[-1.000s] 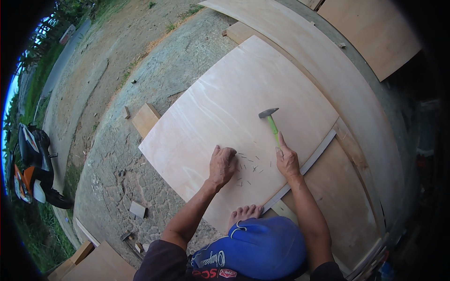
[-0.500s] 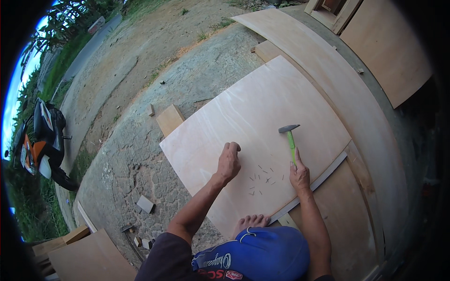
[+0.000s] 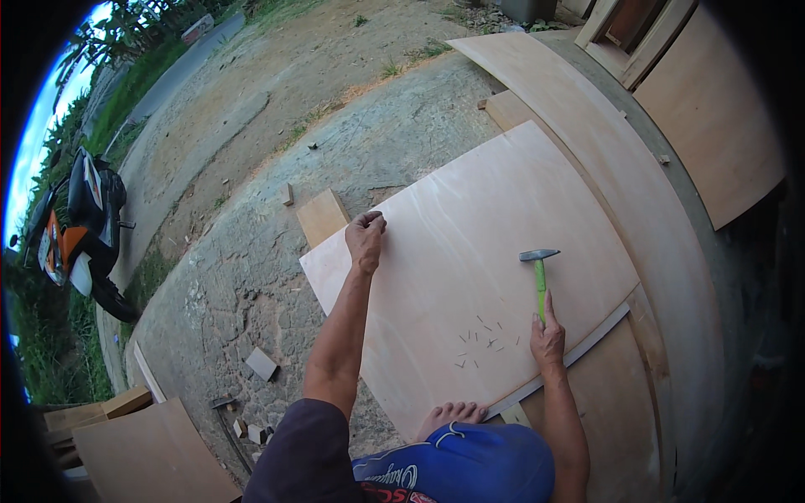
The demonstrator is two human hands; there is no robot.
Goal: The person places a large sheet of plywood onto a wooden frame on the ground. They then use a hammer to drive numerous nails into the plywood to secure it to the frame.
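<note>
My right hand (image 3: 549, 342) grips a hammer (image 3: 540, 277) by its green handle, index finger stretched along it. The dark metal head is over the right part of a pale plywood sheet (image 3: 470, 210). With fingers pinched, my left hand (image 3: 366, 241) is at the sheet's far left edge; whatever lies between the fingertips is too small to make out. Several loose nails (image 3: 490, 342) are scattered on the plywood between my hands, nearer to the hammer. My bare foot (image 3: 453, 414) rests on the sheet's near edge.
Wooden blocks (image 3: 322, 220) stick out from under the sheet. A long curved plywood strip (image 3: 604, 142) runs along the right. On rough concrete lie a square offcut (image 3: 262, 364) and another hammer (image 3: 223, 402). A motorcycle (image 3: 84, 235) stands at the far left.
My left hand has moved away from the nails, left and forward to the plywood's edge, still pinched. The right hand keeps hold of the hammer over the sheet. The view has shifted slightly.
</note>
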